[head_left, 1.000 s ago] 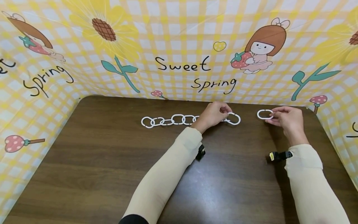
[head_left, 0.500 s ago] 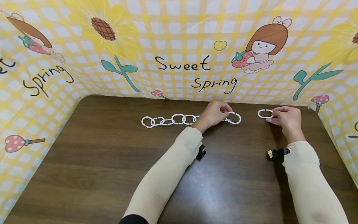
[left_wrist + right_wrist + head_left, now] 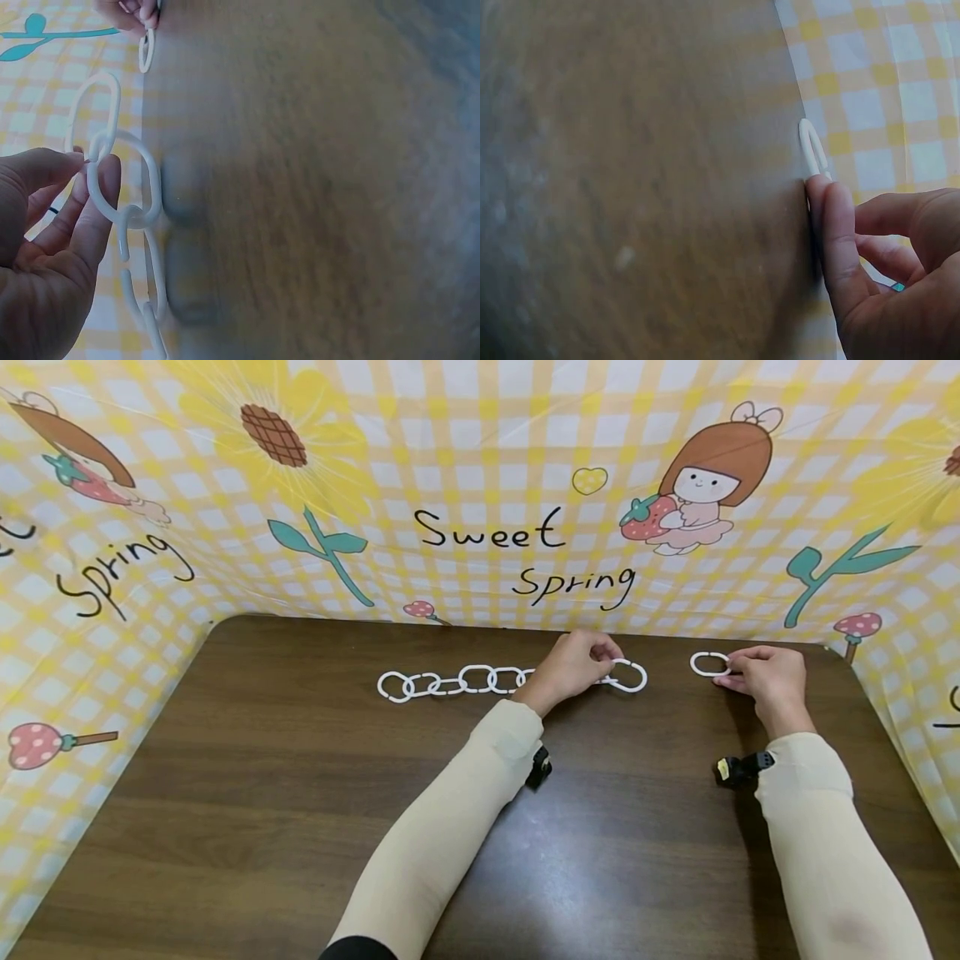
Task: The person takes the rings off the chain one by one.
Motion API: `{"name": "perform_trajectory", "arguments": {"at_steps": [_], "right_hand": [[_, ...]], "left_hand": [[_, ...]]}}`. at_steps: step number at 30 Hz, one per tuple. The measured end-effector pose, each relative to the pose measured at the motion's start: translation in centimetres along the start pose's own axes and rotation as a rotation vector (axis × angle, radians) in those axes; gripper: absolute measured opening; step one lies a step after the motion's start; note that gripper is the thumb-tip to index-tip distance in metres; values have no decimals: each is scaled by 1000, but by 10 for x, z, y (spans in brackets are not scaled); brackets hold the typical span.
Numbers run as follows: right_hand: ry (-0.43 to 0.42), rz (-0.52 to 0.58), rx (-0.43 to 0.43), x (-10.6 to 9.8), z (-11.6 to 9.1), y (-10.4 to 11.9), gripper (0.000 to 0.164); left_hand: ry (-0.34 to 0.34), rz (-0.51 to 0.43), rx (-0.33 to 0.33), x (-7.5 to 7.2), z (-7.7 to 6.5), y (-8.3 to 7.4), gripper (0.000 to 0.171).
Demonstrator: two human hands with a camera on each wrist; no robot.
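A chain of several white plastic links (image 3: 477, 667) lies across the far part of the brown table. Near its right end my left hand (image 3: 573, 668) pinches it between thumb and fingers, covering part of the chain. The end link (image 3: 643, 677) sticks out to the right of those fingers. In the left wrist view, the pinch is where the end link (image 3: 116, 97) joins its neighbour. To the right, my right hand (image 3: 776, 685) pinches a separate white oval link (image 3: 708, 676), apart from the chain. That link (image 3: 805, 139) appears nearly edge-on in the right wrist view, close over the table.
The wooden table (image 3: 300, 793) ends at the back against a yellow checked cloth (image 3: 480, 460) with printed flowers and figures. The cloth also rises along both sides. Black wrist cameras, such as the right one (image 3: 742, 770), hang at each sleeve cuff.
The right forearm and hand have shifted slightly left, the single link still pinched at nearly the same place. The left hand and the chain stay where they were.
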State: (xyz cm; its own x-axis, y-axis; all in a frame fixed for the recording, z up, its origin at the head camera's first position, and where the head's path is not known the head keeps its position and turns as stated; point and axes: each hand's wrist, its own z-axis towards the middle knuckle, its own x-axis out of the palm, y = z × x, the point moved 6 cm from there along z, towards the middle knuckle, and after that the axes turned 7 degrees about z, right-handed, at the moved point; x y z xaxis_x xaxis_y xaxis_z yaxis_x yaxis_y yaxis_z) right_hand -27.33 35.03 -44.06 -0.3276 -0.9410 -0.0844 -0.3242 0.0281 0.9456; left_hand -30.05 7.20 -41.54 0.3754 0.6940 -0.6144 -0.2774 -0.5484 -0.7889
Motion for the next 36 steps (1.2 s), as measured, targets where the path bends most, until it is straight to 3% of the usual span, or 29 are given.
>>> {"name": "perform_trajectory", "arguments": {"at_steps": [3,21,31,36], "right_hand": [[-10,-25,1,0,0,0,31],[-31,84,10,-3,-6,-2,25],[-3,-24,-102,0,-21,9,5],[30,-70,-178,6,-29,15,8]], "left_hand": [[3,1,1,0,0,1,14],[-6,1,8,-1,-3,4,15],[-13,6,-4,-1,-3,4,13],[-10,-8,-10,-1,-4,4,13]]}}
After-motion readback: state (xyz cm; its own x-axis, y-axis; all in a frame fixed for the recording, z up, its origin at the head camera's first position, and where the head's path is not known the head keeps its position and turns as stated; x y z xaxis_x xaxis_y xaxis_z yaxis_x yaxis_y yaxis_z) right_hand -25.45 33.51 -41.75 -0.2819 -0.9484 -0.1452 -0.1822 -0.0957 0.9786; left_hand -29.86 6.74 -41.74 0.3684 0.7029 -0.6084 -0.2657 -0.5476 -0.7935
